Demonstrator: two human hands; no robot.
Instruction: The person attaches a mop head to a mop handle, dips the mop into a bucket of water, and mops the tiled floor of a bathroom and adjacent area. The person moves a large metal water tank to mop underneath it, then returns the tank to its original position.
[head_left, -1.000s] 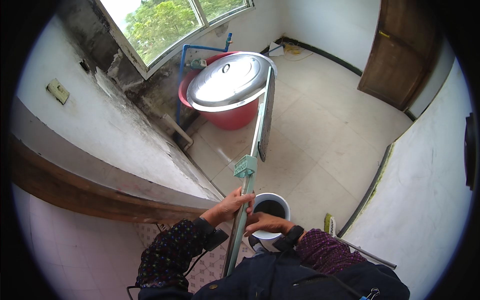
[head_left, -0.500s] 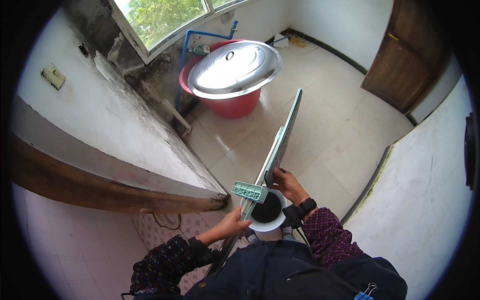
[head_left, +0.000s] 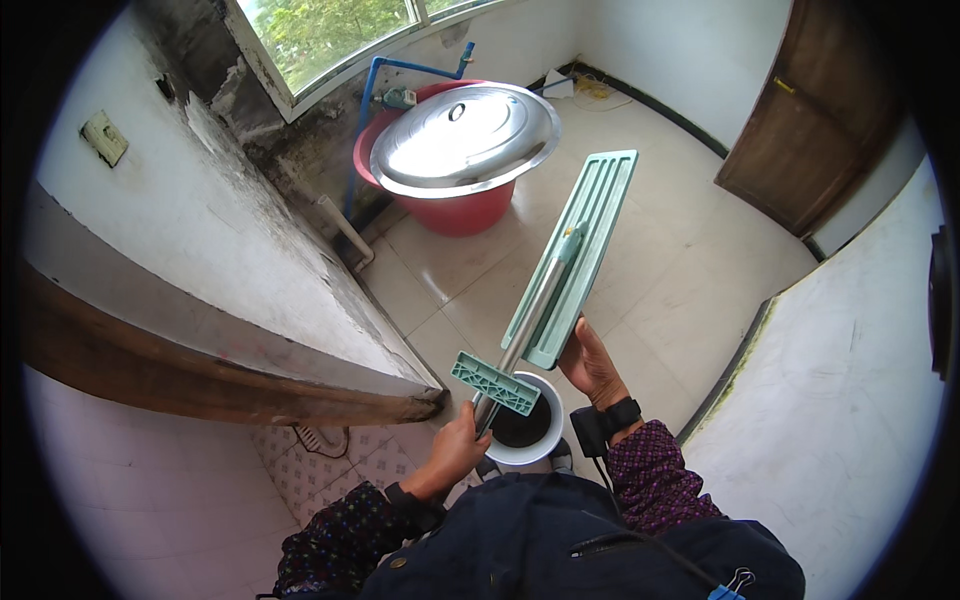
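"Right hand's [head_left: 592, 372] fingertips?"
"Hidden behind the mop head's [head_left: 596, 248] near corner; can't tell if they grip."
"Left hand [head_left: 460, 445]?"
"Reaching forward, fingers curled round the pole [head_left: 537, 305]; the bucket [head_left: 556, 424] sits lower, to their right."

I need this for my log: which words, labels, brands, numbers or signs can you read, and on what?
None: no readable text shows.
Green mop head at the right hand: no lettering visible.
Silver pole in the left hand: none visible.
Metal lid, red tub: none visible.
Wall fitting: too small to tell.
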